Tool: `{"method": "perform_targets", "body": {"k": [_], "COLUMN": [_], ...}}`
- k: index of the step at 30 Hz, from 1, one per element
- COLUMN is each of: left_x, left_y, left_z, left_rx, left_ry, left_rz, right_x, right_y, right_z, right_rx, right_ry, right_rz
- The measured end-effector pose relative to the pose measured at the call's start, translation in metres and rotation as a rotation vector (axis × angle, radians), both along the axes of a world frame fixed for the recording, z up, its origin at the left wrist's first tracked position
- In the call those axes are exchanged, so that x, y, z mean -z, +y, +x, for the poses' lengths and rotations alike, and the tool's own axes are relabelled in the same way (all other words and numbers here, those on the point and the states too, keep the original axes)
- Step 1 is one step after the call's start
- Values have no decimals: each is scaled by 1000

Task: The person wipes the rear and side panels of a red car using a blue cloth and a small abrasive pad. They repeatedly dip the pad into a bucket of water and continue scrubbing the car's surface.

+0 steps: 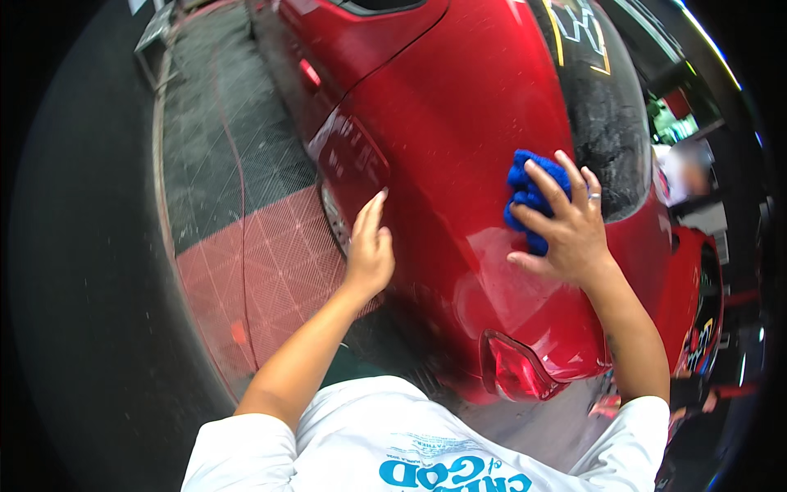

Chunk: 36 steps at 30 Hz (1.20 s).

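A glossy red car (459, 131) fills the middle of the view, its rear side panel below my hands. My right hand (570, 225) presses a bunched blue microfiber cloth (529, 193) against the panel beside the rear window (607, 123). The fingers are spread over the cloth, and a ring shows on one of them. Next to the fuel door (352, 156), my left hand (371, 250) has its fingers stretched out and holds nothing. Whether its fingertips touch the paint, I cannot tell.
The red tail light (520, 369) sits at the near corner, the rear wheel (334, 215) at the left. A thin hose or cable (242, 205) runs along the red and grey grid floor (279, 254). Another person (684, 172) and a second red car (697, 279) are at the right.
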<state>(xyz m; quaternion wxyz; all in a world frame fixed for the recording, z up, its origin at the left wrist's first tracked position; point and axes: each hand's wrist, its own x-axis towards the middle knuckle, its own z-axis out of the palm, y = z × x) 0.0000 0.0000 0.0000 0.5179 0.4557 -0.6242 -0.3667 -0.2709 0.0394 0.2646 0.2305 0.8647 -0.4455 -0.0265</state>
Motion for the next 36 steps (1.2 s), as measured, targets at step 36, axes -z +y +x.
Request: {"method": "perform_targets", "body": {"k": [36], "left_x": [1], "left_y": [135], "left_z": [-175], "left_rx": [-247], "left_ry": [-59], "left_rz": [178], "right_x": [58], "right_y": [-11], "right_z": [0], "right_rx": [-357], "right_ry": [-128], "right_rz": [-226]}}
